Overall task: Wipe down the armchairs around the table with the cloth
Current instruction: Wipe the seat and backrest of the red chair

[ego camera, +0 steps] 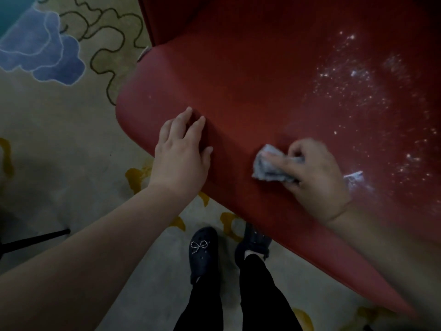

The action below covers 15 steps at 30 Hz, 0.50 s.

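A right hand (312, 173) clutches a crumpled cloth (274, 166) on the red armchair (274, 80) at centre frame, the left hand (182, 149) resting open-palmed beside it, above patterned carpet (59, 115).

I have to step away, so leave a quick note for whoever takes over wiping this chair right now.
Left hand: empty, flat on the red seat near its front edge, steadying.
Right hand: shut on the cloth, pressed to the seat.
Done: seat around the hands looks clean.
Left: white specks and a white scrap on the seat beyond the right hand. Other chairs are out of view.
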{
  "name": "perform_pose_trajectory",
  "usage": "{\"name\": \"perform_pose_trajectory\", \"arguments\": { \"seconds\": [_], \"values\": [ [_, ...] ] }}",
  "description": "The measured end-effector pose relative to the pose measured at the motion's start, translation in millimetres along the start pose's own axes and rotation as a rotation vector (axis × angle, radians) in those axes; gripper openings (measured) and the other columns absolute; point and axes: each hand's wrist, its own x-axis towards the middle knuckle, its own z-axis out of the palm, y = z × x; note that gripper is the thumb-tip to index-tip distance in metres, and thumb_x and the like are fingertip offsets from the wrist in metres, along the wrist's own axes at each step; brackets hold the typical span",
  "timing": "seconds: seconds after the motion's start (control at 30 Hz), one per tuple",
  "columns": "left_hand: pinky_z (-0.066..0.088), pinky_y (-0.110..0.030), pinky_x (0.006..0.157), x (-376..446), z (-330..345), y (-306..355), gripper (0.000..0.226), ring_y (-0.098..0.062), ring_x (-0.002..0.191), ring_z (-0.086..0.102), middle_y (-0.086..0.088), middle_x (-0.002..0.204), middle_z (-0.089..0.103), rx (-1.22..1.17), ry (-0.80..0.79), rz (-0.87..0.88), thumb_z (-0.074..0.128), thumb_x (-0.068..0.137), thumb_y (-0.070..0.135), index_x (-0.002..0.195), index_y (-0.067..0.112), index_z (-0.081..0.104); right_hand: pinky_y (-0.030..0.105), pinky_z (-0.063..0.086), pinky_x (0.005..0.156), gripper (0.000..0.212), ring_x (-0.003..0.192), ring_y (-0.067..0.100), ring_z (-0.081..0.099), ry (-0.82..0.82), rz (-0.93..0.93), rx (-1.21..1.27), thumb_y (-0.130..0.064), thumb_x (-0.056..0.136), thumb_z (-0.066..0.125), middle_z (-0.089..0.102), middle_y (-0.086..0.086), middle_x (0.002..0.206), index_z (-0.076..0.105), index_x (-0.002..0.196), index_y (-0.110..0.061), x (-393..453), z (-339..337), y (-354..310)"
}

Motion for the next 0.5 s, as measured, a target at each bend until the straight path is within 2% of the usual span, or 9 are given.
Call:
{"name": "perform_pose_trajectory", "arguments": {
  "seconds": [0.07, 0.17, 0.27, 0.37, 0.43, 0.5],
  "values": [
    [0.024, -0.042, 0.114, 4, 2, 4, 0.055, -0.028, 0.137, 0.022, -0.006, 0.152, 0.027, -0.017, 0.005, -0.004, 0.056, 0.091, 0.027, 0.142, 0.015, 0.04, 0.038, 0.043, 0.07, 0.055, 0.084, 0.035, 0.052, 0.127, 0.145, -0.028, -0.002, 0.072, 0.076, 0.053, 0.017, 0.095, 0.066, 0.121, -0.024, 10, -7, 29],
    [0.022, -0.037, 0.112, 11, 7, 13, 0.051, -0.026, 0.138, 0.021, -0.004, 0.151, 0.028, -0.043, 0.034, 0.005, 0.054, 0.092, 0.024, 0.141, 0.015, 0.042, 0.031, 0.043, 0.078, 0.047, 0.09, 0.028, 0.049, 0.279, 0.329, 0.072, -0.01, 0.081, 0.071, 0.046, 0.009, 0.099, 0.063, 0.124, -0.027, 37, -9, 42],
    [0.023, -0.035, 0.109, 17, 11, 26, 0.049, -0.026, 0.137, 0.021, -0.004, 0.151, 0.029, -0.038, 0.04, 0.037, 0.055, 0.092, 0.022, 0.14, 0.015, 0.044, 0.034, 0.043, 0.07, 0.035, 0.084, 0.025, 0.049, 0.26, 0.249, 0.158, -0.013, 0.082, 0.066, 0.048, 0.009, 0.095, 0.067, 0.115, -0.025, 31, 4, 9],
    [0.022, -0.036, 0.111, 23, 14, 37, 0.049, -0.027, 0.138, 0.02, -0.004, 0.152, 0.028, -0.044, 0.034, 0.041, 0.055, 0.092, 0.021, 0.14, 0.016, 0.044, 0.034, 0.04, 0.068, 0.056, 0.082, 0.028, 0.051, 0.084, 0.032, 0.075, -0.007, 0.074, 0.069, 0.053, 0.011, 0.095, 0.063, 0.125, -0.028, -4, 6, -5],
    [0.021, -0.034, 0.111, 27, 15, 41, 0.049, -0.026, 0.139, 0.02, -0.003, 0.152, 0.028, -0.045, 0.031, 0.047, 0.055, 0.092, 0.021, 0.14, 0.016, 0.044, 0.039, 0.043, 0.069, 0.06, 0.082, 0.034, 0.053, 0.077, 0.054, -0.002, -0.001, 0.068, 0.073, 0.055, 0.015, 0.096, 0.065, 0.123, -0.025, -12, -3, 19],
    [0.02, -0.033, 0.111, 31, 15, 44, 0.049, -0.024, 0.139, 0.02, -0.003, 0.152, 0.028, -0.038, 0.025, 0.064, 0.054, 0.093, 0.022, 0.14, 0.016, 0.044, 0.041, 0.045, 0.07, 0.057, 0.085, 0.037, 0.052, 0.189, 0.196, -0.048, 0.002, 0.068, 0.073, 0.054, 0.018, 0.096, 0.067, 0.12, -0.021, -4, -13, 54]
  ]
}}
